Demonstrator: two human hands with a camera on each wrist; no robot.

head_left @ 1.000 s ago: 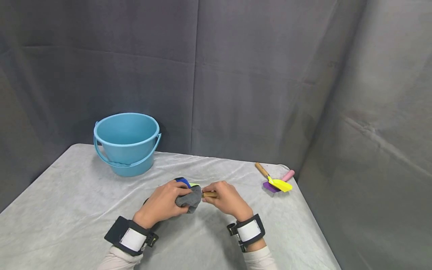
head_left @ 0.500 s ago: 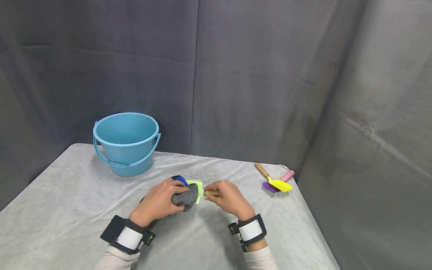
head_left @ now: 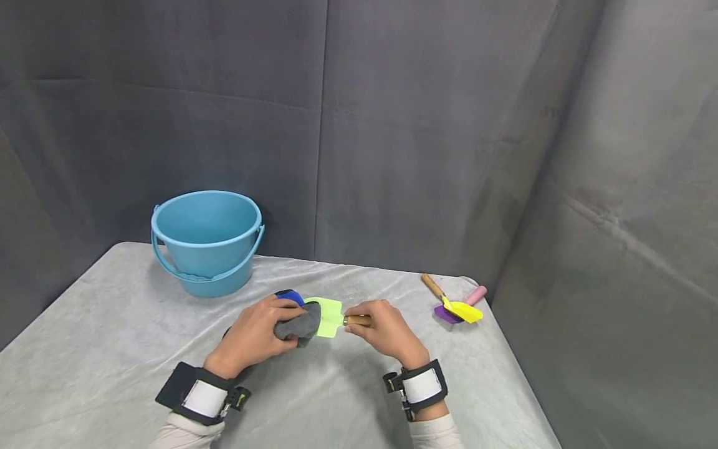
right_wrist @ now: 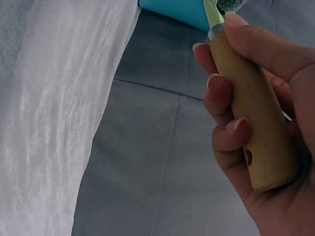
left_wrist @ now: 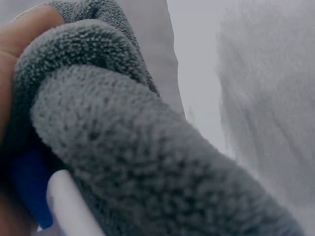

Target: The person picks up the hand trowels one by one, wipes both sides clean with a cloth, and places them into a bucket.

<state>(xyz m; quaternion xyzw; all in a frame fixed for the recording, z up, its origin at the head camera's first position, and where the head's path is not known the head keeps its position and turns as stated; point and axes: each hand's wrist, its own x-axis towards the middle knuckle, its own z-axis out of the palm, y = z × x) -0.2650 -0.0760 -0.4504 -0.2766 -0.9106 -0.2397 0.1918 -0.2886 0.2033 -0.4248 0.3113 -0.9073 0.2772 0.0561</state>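
Over the counter [head_left: 112, 349], mid-front, the left hand [head_left: 255, 333] clutched a grey cloth [head_left: 297, 324] against a lime-green trowel [head_left: 328, 317]; the right hand [head_left: 381, 330] gripped its wooden handle [right_wrist: 251, 123].

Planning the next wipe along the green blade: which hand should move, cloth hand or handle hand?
Probably the left hand: it grips the grey cloth against the green blade, while the right hand holds the wooden handle steady.
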